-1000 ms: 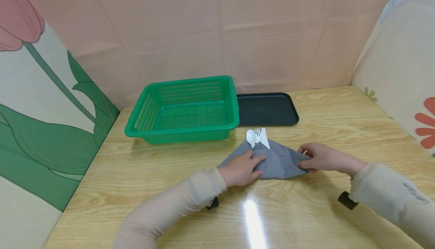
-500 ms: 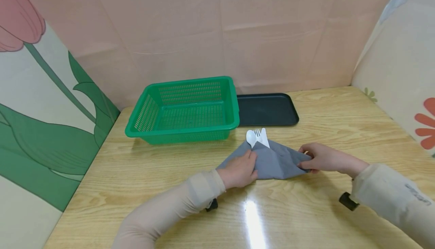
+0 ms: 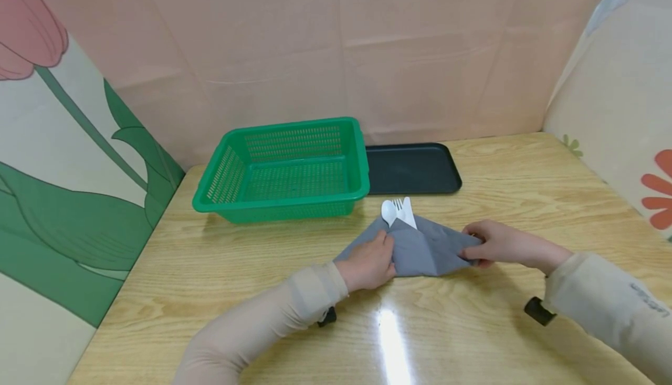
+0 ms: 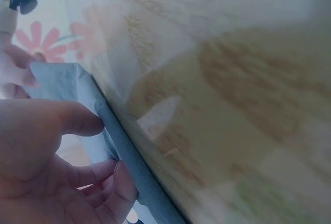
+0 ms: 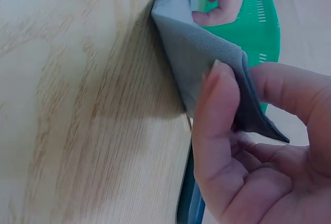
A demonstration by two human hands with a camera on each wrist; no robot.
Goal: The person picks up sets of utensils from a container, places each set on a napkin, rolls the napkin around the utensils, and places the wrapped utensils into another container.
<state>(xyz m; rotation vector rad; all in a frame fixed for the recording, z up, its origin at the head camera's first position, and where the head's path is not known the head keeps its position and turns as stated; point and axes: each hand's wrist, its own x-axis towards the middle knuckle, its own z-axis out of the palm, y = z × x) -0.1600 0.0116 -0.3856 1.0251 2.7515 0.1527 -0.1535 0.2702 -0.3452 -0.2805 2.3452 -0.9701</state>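
A grey cloth napkin lies folded on the table, with a white plastic spoon, fork and knife poking out of its far side. Their handles are hidden in the cloth. My left hand has its fingers curled on the napkin's left part and grips the fold there; the left wrist view shows thumb and fingers at the near folded edge. At the right corner my right hand pinches the napkin between thumb and fingers, the tip of the cloth sticking out past them.
Behind the napkin to the left stands a green plastic basket with slotted walls. A black tray lies beside it, partly hidden by the basket. The wooden table meets a pink backdrop at the back and printed sheets at both sides.
The left hand's fingers, spread on the napkin a second ago, have drawn back left and curled onto the cloth. The right hand keeps its pinch, shifted very slightly right.
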